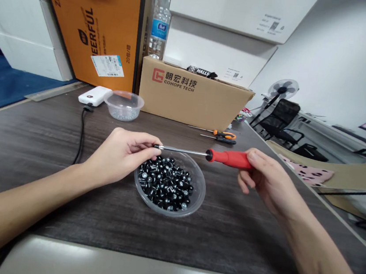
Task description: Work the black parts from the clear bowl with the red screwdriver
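Note:
A screwdriver with a red handle lies level above the bowl, its metal shaft pointing left. Its handle end is gripped by the fingers of my right hand. My left hand pinches a small black part between thumb and fingers, and the screwdriver's tip meets it there. The part is mostly hidden, so its exact kind is unclear. Just below sits a clear plastic bowl filled with many small black pieces, some showing shiny metal centres.
Behind stand a second clear bowl with tiny metal bits, a white power bank with black cable, and two screwdrivers. A cardboard box, an orange carton, white boxes and a water bottle line the back.

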### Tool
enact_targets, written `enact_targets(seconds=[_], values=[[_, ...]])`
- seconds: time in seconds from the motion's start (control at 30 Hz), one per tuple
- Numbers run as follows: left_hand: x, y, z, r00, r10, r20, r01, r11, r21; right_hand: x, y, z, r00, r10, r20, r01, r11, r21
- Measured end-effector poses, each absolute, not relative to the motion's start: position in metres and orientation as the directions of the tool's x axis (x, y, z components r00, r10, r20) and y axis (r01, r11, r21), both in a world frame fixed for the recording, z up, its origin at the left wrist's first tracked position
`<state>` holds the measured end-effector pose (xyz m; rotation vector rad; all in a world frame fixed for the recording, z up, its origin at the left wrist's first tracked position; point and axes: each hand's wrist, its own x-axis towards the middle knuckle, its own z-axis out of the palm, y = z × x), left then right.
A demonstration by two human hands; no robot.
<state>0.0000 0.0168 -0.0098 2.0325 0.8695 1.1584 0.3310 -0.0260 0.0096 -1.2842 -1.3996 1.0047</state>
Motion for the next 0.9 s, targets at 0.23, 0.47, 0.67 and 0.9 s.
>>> enact_targets(seconds=[0.23,0.47,0.67,0.9], values=[[0.0002,0.0171,-0.0095,0.405,0.780,0.477,0.264,-0.599,0.756,0.3285,-0.0300,0.0117,0.000,0.989,0.146,0.182,0.144,-0.973],[0.0008,0.0164,-0.0081,0.404,0.787,0.467,0.260,-0.588,0.766,0.3272,-0.0294,0.0149,0.014,0.990,0.143,0.262,0.135,-0.956],[0.0012,0.0157,-0.0078,0.406,0.790,0.460,0.272,-0.585,0.764,0.3267,-0.0307,0.0151,-0.004,0.992,0.125,0.242,0.123,-0.963],[0.0000,0.0154,-0.0083,0.410,0.792,0.453,0.265,-0.578,0.772,0.3297,-0.0288,0.0130,-0.001,0.989,0.148,0.238,0.144,-0.961]])
